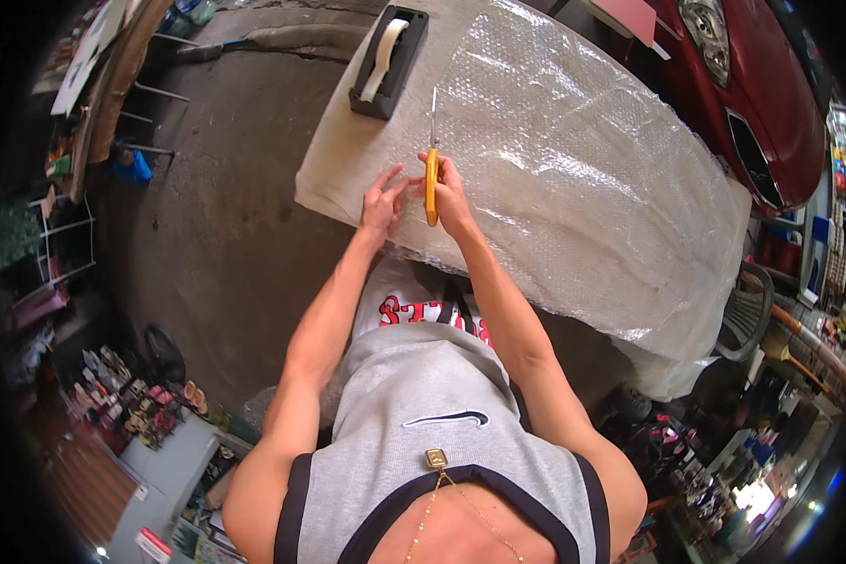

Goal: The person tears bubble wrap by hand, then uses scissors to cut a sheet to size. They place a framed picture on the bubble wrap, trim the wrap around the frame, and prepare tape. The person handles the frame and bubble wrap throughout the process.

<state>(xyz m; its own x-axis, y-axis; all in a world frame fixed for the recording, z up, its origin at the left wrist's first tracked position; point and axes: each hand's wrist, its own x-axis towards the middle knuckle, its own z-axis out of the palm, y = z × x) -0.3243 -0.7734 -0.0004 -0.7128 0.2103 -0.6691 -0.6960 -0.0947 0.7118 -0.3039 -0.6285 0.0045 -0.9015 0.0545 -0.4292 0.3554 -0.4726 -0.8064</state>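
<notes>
In my right hand (449, 195) is a pair of yellow-handled scissors (431, 188), seen edge-on with the blades pointing away from me. My left hand (383, 202) is just left of the handle, fingers apart and partly bent, with nothing visible in it. Both hands are over the near left part of a table spread with clear bubble wrap (573, 188). Beyond them, near the table's far left corner, stands a black tape dispenser (359, 101) with a roll of pale tape (385, 58).
Bubble wrap hangs over the table's near right edge beside a dark plastic chair (748, 310). A red car (771, 85) is parked past the far right side. Shoes (127, 395) are heaped at the lower left, and a wooden bench (113, 85) stands at the far left.
</notes>
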